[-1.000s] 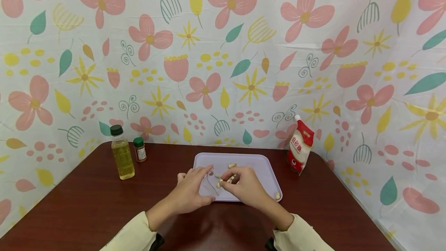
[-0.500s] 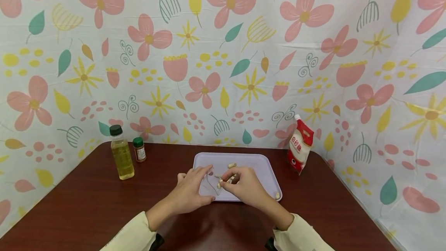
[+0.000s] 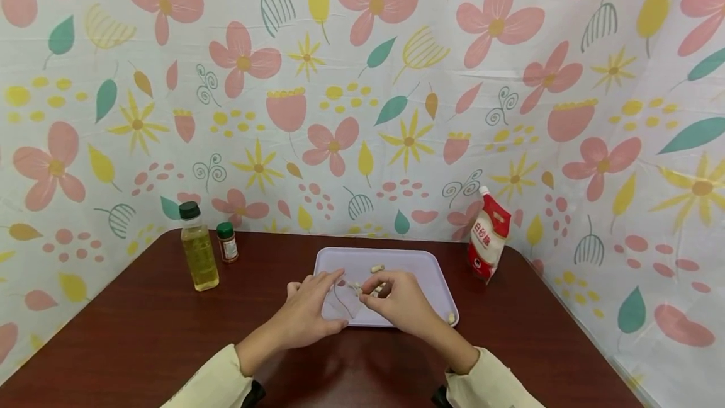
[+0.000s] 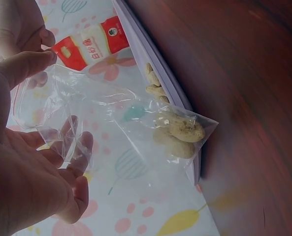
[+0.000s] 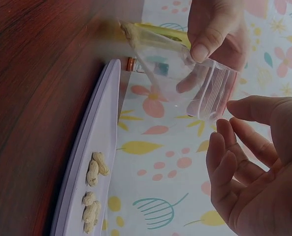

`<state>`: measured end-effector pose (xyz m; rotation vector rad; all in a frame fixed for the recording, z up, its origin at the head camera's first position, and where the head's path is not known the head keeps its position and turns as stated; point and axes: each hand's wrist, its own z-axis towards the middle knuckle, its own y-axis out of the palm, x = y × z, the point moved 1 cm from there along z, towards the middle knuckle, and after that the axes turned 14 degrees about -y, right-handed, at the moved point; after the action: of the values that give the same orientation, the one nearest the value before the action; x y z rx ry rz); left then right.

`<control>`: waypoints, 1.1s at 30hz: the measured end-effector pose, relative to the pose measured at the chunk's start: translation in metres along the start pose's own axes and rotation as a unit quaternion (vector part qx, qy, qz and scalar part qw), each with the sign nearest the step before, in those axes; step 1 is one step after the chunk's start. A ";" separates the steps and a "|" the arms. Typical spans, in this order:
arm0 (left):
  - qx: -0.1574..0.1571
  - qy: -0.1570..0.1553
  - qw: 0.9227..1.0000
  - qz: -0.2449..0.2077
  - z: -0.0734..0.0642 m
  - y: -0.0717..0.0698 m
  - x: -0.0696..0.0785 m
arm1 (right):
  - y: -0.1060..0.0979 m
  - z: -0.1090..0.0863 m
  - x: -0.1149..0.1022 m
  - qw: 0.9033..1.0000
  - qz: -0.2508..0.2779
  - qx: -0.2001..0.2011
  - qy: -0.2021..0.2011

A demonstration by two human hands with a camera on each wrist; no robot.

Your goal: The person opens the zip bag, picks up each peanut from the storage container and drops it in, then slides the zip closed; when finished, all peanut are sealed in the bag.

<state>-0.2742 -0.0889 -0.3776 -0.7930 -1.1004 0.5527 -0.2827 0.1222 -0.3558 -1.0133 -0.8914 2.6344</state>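
Note:
A clear zip bag (image 4: 121,123) with peanuts (image 4: 180,135) in its bottom corner hangs tilted in my left hand (image 3: 308,310). In the left wrist view, my left thumb lies on one side of the bag and the fingers curl on the other. My right hand (image 3: 399,301) is at the zip edge of the bag (image 5: 212,93), thumb and index fingertips pinching its corner. Below the hands is a pale lilac tray (image 3: 419,263), with several loose peanuts (image 5: 94,169) on it. In the head view the bag is faint and partly covered by both hands.
An oil bottle (image 3: 199,254) with a dark cap and a small green-capped jar (image 3: 228,244) stand at the back left of the dark wooden table (image 3: 141,345). A red and white sugar bag (image 3: 488,238) stands back right. A flowered cloth (image 3: 362,112) hangs behind.
Both hands stay almost where they were. The right fingertips have shifted very slightly to the right, and the peanuts beside them in the head view show less than before.

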 end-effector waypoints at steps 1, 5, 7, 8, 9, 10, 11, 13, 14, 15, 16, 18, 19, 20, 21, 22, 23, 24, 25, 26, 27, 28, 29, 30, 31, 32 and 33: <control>0.000 0.000 1.000 0.001 0.000 -0.001 0.000 | 0.000 0.000 0.000 1.000 0.000 0.001 0.001; 0.002 0.002 1.000 0.001 0.000 -0.002 -0.002 | 0.001 0.002 0.002 1.000 -0.004 0.004 0.003; 0.001 0.000 1.000 0.002 0.001 -0.002 -0.003 | 0.001 0.002 0.003 1.000 -0.008 0.005 0.003; 0.002 0.000 1.000 0.002 0.001 -0.002 -0.004 | 0.001 0.002 0.004 1.000 -0.009 0.006 0.003; 0.002 -0.001 1.000 0.002 0.001 -0.002 -0.004 | 0.001 0.003 0.006 1.000 -0.007 0.006 0.005; 0.002 -0.001 1.000 0.002 0.001 -0.002 -0.004 | 0.001 0.003 0.009 1.000 -0.005 0.005 0.007; 0.003 -0.002 1.000 0.003 0.001 -0.002 -0.004 | 0.001 0.004 0.011 1.000 -0.004 0.004 0.009; 0.005 -0.003 1.000 0.005 0.001 -0.002 -0.004 | 0.000 0.004 0.018 1.000 -0.002 0.004 0.011; 0.006 -0.004 1.000 0.005 0.001 -0.002 -0.004 | 0.000 0.004 0.021 1.000 -0.002 0.004 0.013; 0.006 -0.004 1.000 0.005 0.001 -0.002 -0.005 | 0.000 0.004 0.025 1.000 -0.001 0.004 0.015; 0.007 -0.005 1.000 0.006 0.000 -0.002 -0.005 | 0.000 0.004 0.028 1.000 -0.004 0.004 0.016; 0.007 -0.005 1.000 0.006 0.000 -0.002 -0.005 | 0.000 0.004 0.035 1.000 -0.009 0.004 0.018; 0.008 -0.005 1.000 0.006 0.000 -0.002 -0.005 | 0.000 0.005 0.038 1.000 -0.012 0.003 0.022; 0.007 -0.005 1.000 0.006 0.000 -0.002 -0.005 | 0.000 0.005 0.042 1.000 -0.013 0.003 0.024; 0.008 -0.004 1.000 0.007 0.000 -0.002 -0.005 | 0.000 0.005 0.045 1.000 -0.014 0.002 0.027; 0.007 -0.004 1.000 0.007 0.000 -0.002 -0.005 | -0.001 0.006 0.048 0.999 -0.017 0.001 0.030; 0.007 -0.004 1.000 0.007 0.001 -0.001 -0.005 | -0.001 0.006 0.051 0.999 -0.018 -0.001 0.033; 0.006 -0.003 1.000 0.007 0.001 -0.001 -0.005 | -0.001 0.006 0.053 0.999 -0.018 -0.001 0.035; 0.005 -0.003 1.000 0.007 0.001 -0.001 -0.005 | -0.001 0.006 0.055 0.999 -0.020 -0.003 0.040; 0.005 -0.003 1.000 0.006 0.001 -0.001 -0.006 | -0.001 0.006 0.057 0.999 -0.021 -0.005 0.043; 0.004 -0.003 1.000 0.007 0.002 -0.001 -0.006 | 0.000 0.006 0.059 0.999 -0.022 -0.009 0.047; 0.003 -0.003 1.000 0.006 0.002 0.000 -0.006 | 0.000 0.006 0.061 0.998 -0.023 -0.013 0.050; 0.003 -0.003 1.000 0.007 0.002 0.000 -0.006 | 0.000 0.006 0.063 0.998 -0.024 -0.018 0.051; 0.002 -0.003 1.000 0.007 0.002 0.000 -0.006 | 0.000 0.006 0.064 0.998 -0.025 -0.023 0.050; 0.002 -0.003 1.000 0.008 0.003 0.000 -0.007 | 0.000 0.006 0.065 0.998 -0.026 -0.027 0.049; 0.002 -0.004 1.000 0.008 0.003 0.000 -0.007 | 0.001 0.007 0.067 0.998 -0.027 -0.032 0.048; 0.003 -0.004 1.000 0.008 0.003 0.000 -0.007 | 0.001 0.007 0.068 0.998 -0.029 -0.037 0.047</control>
<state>-0.2794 -0.0931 -0.3806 -0.7967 -1.1003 0.5729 -0.3381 0.1427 -0.3898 -1.1006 -0.9883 2.5014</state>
